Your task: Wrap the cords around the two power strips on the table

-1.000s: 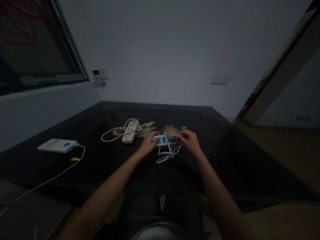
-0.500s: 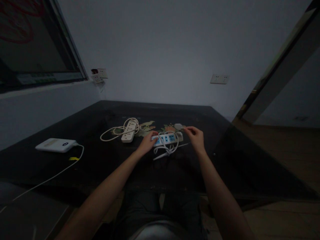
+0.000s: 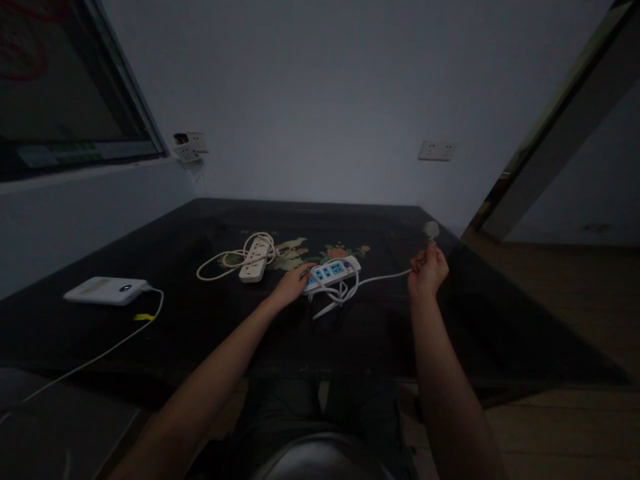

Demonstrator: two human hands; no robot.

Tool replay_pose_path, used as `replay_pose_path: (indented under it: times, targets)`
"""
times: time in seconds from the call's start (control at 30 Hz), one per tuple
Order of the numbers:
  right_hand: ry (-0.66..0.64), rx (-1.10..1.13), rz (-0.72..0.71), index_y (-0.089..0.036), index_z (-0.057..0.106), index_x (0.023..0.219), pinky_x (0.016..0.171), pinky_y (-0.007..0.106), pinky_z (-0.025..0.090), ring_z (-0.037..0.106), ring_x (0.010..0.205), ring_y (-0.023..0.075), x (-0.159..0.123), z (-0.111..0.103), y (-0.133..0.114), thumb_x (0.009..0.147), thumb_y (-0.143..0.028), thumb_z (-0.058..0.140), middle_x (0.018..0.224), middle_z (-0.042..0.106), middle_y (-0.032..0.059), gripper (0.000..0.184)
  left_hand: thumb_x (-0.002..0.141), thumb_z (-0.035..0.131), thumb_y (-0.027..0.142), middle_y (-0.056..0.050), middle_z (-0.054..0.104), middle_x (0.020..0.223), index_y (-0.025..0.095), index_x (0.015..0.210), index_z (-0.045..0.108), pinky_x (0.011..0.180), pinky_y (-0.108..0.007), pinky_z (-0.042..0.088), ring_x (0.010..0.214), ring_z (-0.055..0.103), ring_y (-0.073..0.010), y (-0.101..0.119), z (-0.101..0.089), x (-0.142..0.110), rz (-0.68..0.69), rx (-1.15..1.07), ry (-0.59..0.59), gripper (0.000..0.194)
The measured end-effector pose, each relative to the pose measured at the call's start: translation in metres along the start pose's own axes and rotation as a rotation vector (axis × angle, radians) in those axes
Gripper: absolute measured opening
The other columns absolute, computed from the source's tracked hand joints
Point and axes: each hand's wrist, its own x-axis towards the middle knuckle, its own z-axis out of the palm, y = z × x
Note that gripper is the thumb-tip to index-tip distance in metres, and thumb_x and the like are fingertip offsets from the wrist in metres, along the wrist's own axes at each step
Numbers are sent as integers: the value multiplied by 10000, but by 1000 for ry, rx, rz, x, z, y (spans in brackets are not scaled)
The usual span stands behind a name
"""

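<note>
A white power strip with blue socket faces (image 3: 327, 271) lies on the dark table in front of me, its white cord (image 3: 383, 277) looped over it. My left hand (image 3: 294, 283) grips the strip's left end. Out to the right, my right hand (image 3: 429, 270) is raised and closed round the cord just below the plug (image 3: 431, 231), which points up. Between the strip and that hand the cord runs nearly straight. Left of my left hand rests a second white power strip (image 3: 254, 261) with its cream cord coiled across it.
On the left of the dark table (image 3: 380, 340) lies a white power bank (image 3: 107, 291) with a cable trailing off the edge, near a yellow scrap (image 3: 144, 317). Wall sockets (image 3: 436, 151) are on the back wall; more sockets (image 3: 190, 145) sit in the left corner by a window.
My right hand has moved right and lifted the plug, drawing the cord out to the right. The blue-faced strip has turned slightly, my left hand staying at its left end.
</note>
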Motion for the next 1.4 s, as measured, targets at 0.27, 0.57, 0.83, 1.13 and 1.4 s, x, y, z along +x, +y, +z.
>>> replay_pose_path:
  times: [0.27,0.57,0.83,1.13,1.4]
  targets:
    - [-63,-32,70,-180,560,754,347,180,192,302,351,24,0,1,6,733,-392,687,471,424,-106,248,875,435,207,-95,632,1231,181,1242,580,1002,-393,423,1140,577,-236,-3,1,2,78,-2,15,396]
    - [-122,-66,-12,-196,535,822,561,231,458,578,530,97,0,3,12,662,-439,719,578,582,-60,344,878,450,211,-87,620,1213,188,1128,609,1052,-411,360,1198,509,-227,37,-10,-11,288,31,303,298]
    - [-208,-145,-28,-164,564,1015,709,283,475,644,650,138,-2,2,18,625,-323,741,661,633,-34,458,849,504,232,-66,688,913,210,1004,653,831,-338,471,846,642,-218,120,-1,-2,347,190,-79,216]
    - [-275,-702,-310,-172,594,1061,677,290,427,553,688,168,3,-5,18,698,-338,650,770,644,27,404,624,604,107,-41,597,509,205,503,586,714,-297,483,635,628,-211,92,47,60,204,267,-332,157]
    - [-617,-937,-177,-228,671,983,592,254,389,547,628,155,4,-8,25,674,-212,637,728,655,13,311,746,484,149,-19,678,674,175,796,697,597,-236,476,578,616,-146,83,39,52,192,117,-363,220]
